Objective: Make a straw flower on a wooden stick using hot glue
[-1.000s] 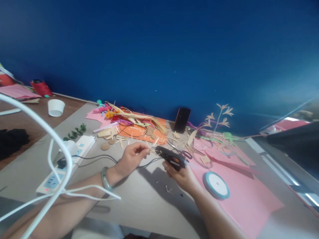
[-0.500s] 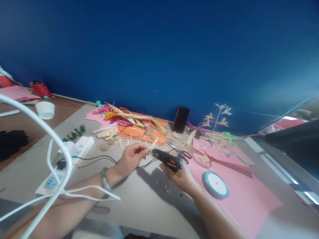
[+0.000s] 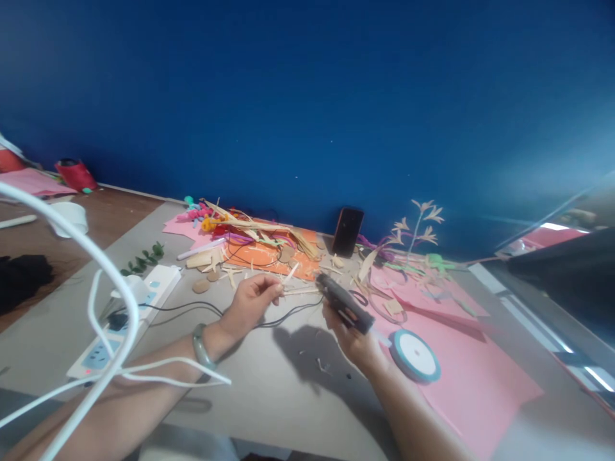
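Note:
My left hand [image 3: 254, 306], with a bracelet on its wrist, is closed in a pinch over the table. From its fingertips a small pale strip [image 3: 291, 275], like dried husk, sticks up. My right hand [image 3: 353, 342] is wrapped round a black glue gun [image 3: 344, 303], its nozzle aimed up and left and a gap away from the strip. A clear glue stick [image 3: 383, 337] seems to jut from the gun's back end. The gun partly covers black-handled scissors [image 3: 359, 297]. A thin dark cord [image 3: 293, 312] runs behind my left hand.
A power strip [image 3: 158, 285] and a white looped cable [image 3: 132, 301] are at left. Husk scraps lie on orange sheet [image 3: 259, 255]. A phone [image 3: 348, 232] leans on the blue wall. A husk-flower stem [image 3: 416, 230], pink paper [image 3: 480, 378] and a tape roll [image 3: 416, 356] are at right.
My right hand has drawn the glue gun right and slightly down, away from my left fingertips. The pale strip now shows more plainly. My left hand has barely moved.

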`<state>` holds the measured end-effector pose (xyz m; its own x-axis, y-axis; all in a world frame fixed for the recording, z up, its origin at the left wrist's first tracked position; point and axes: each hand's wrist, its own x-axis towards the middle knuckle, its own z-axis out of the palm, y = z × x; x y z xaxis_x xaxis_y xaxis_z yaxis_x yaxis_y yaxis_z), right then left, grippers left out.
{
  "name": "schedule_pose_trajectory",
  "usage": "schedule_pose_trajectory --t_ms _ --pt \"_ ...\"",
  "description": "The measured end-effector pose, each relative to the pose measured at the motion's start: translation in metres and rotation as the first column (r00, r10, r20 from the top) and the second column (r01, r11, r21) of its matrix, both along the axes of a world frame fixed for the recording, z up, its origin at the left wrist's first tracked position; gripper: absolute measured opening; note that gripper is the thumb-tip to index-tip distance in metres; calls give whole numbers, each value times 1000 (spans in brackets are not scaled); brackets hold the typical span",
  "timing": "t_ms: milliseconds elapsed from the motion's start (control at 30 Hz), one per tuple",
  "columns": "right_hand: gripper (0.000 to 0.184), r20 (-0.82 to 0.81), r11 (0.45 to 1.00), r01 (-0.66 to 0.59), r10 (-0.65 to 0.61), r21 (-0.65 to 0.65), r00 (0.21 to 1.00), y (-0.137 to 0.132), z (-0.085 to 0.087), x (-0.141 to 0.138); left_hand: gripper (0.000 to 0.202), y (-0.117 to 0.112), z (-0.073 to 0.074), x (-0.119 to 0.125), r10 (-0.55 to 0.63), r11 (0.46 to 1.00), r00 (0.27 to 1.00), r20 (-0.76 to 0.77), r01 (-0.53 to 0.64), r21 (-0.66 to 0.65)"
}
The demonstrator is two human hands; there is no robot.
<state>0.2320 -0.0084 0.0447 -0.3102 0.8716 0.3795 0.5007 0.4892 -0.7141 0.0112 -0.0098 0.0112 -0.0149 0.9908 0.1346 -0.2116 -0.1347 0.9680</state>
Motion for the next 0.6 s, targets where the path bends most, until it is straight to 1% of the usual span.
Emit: schedule_pose_trajectory --t_ms 100,167,267,400,533,600 --pt "15 122 992 -118 113 34 986 -3 -2 -3 21 -3 4 2 2 1000 999 48 -1 -30" --pt "12 184 984 -169 157 53 970 -4 -3 -7 21 -4 7 3 7 999 997 82 -3 -53" --pt "9 215 980 -191 174 60 961 -6 -2 -10 20 -4 7 5 2 997 995 104 5 -74" --pt "8 217 977 -204 187 58 958 -5 -2 -11 19 -3 6 6 3 996 992 130 9 -92" --pt "9 233 983 -176 158 60 960 -4 -3 -12 20 -3 7 6 -1 995 993 116 12 -94" --pt "9 229 980 -188 170 59 958 -4 -5 -11 20 -3 7 6 -1 996 995 105 10 -85"
